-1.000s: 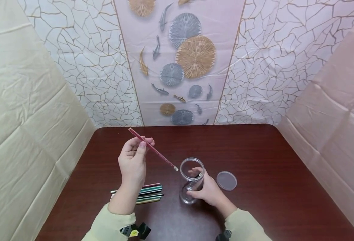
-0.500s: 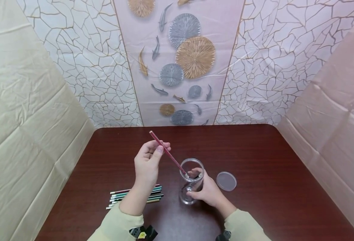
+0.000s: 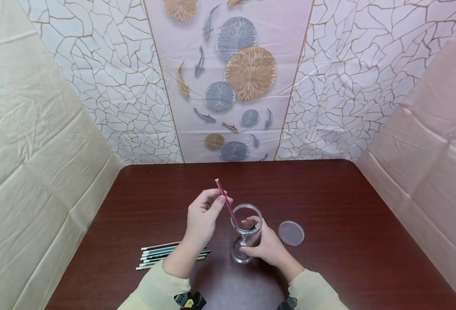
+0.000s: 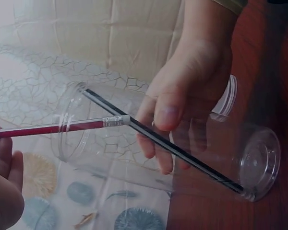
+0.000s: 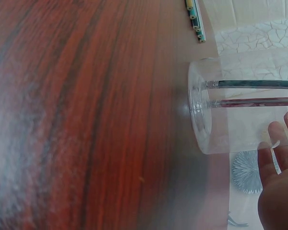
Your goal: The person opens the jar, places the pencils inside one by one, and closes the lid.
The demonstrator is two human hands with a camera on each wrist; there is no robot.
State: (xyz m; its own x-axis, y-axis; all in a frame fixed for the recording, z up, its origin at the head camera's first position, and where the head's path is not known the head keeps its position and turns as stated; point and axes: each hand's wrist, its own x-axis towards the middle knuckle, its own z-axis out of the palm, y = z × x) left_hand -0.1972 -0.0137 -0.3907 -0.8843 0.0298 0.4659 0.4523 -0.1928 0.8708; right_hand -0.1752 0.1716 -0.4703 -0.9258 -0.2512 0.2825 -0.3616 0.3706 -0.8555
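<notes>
Lower L of ctr: bunch of pencils [image 3: 160, 249] was laid flat on the dark red-brown table [image 3: 321, 206], partly covered by the L forearm. Ctr: red pencil [image 3: 232, 213] was held by left hand [image 3: 202, 217], pinched btwn thumb and fingertips; pencil was tilted, bare end up, eraser end inside the clear jar [image 3: 247, 232]. Dark pencil [image 4: 158, 140] was seen leaning diagonally inside same jar (L wrist view); contact w/ red one couldn't be told. Jar was positioned mouth up just R of ctr, lower half of frame, gripped from R side by right hand [image 3: 268, 245], thumb and fingers clamped round its wall. Further R, near that hand: round clear lid [image 3: 291, 233] was placed flat on table. Behind: patterned backdrop [image 3: 251, 73] was hung, upper ctr.
</notes>
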